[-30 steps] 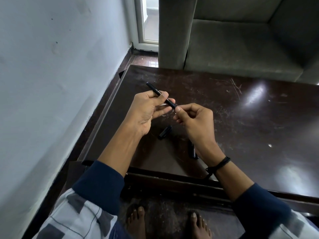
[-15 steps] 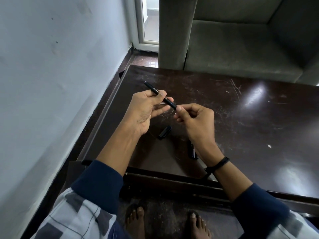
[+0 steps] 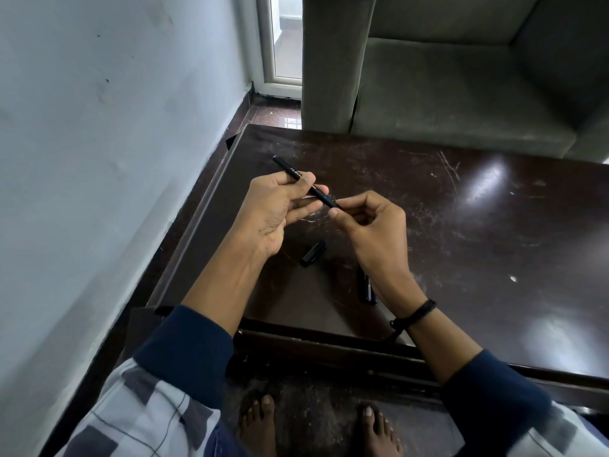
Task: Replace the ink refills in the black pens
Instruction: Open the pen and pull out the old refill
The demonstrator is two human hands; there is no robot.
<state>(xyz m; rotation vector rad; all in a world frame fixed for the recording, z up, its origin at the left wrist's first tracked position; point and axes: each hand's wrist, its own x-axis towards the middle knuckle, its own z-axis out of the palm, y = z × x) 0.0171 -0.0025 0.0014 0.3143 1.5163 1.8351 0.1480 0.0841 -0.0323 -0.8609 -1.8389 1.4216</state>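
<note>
Here, the white wall point(image 3: 99, 159) stands close on your left. The left edge of the dark table point(image 3: 494, 258) runs just beside it, with only a narrow strip of floor between them.

Your left hand point(image 3: 273, 212) is raised above the table near that edge, its thumb and fingers curled round the black pen point(image 3: 290, 170) at mid-barrel. The pen is tilted, with its rear end pointing up-left past the knuckles and its front end pointing down-right.

A black cap point(image 3: 314, 253) lies on the table below the two hands and touches neither.

Your right hand point(image 3: 372, 232) meets the pen's front end, thumb and forefinger pinched on the tip. What sits between the fingertips is too small to tell.

A second black pen part point(image 3: 368, 288) lies on the table, partly hidden by the right wrist.

The scratched, glossy tabletop extends wide to the right. The grey sofa point(image 3: 461, 94) stands along the table's far edge.
</note>
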